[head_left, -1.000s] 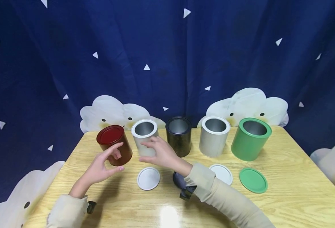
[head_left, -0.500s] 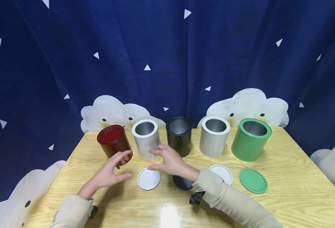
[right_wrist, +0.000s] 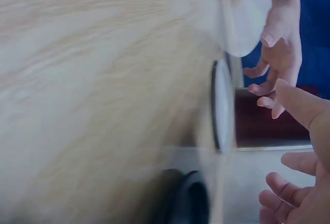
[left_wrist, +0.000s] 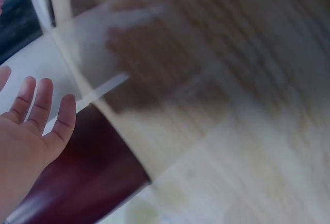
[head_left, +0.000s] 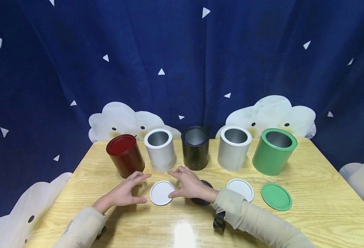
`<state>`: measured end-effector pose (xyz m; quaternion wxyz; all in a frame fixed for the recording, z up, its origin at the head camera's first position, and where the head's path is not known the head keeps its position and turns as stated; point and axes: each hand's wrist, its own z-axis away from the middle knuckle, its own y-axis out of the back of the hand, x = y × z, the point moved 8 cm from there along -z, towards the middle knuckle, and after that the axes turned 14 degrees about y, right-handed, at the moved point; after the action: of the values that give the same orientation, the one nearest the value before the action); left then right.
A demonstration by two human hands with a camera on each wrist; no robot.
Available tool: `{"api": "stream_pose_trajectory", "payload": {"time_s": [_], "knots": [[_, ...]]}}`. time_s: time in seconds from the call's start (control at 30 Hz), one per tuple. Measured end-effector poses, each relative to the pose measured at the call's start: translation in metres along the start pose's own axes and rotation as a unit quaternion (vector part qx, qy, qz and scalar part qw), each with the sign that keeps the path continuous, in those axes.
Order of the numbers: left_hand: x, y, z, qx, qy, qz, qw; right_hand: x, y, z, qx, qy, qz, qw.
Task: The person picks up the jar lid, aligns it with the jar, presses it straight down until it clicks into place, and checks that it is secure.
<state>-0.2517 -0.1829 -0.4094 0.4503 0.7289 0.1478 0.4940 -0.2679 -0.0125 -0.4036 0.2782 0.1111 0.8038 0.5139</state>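
Note:
A round white lid (head_left: 161, 193) lies on the table between my two hands. My left hand (head_left: 125, 193) is at its left, fingers spread and holding nothing, in front of the dark red can (head_left: 126, 156) whose red lid is on. On the lid's other side is my right hand (head_left: 189, 184), its thumb tip overlapping the lid's right edge in the head view. Behind stands the white can (head_left: 161, 155), open at the top. In the right wrist view the white lid (right_wrist: 223, 108) appears edge-on, with the left hand (right_wrist: 281, 54) beyond it.
An uncovered black can (head_left: 195, 153), another white can (head_left: 233, 153) and a green can (head_left: 271, 156) continue the row. Before them lie a black lid (head_left: 207, 184), partly under my right forearm, a second white lid (head_left: 241, 189) and a green lid (head_left: 276, 196). A blue curtain (head_left: 182, 62) hangs behind.
Both hands have come down and back from the cans toward the near white lid. The left hand has shifted right, and the right hand has left the front of the white can.

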Motion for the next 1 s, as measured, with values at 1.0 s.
{"api": "stream_pose_trajectory", "payload": {"time_s": [1.0], "knots": [[-0.02, -0.029, -0.015, -0.073, 0.068, -0.072, 0.9924, 0.018, -0.038, 0.01, -0.101, -0.051, 0.043, 0.993]]}}
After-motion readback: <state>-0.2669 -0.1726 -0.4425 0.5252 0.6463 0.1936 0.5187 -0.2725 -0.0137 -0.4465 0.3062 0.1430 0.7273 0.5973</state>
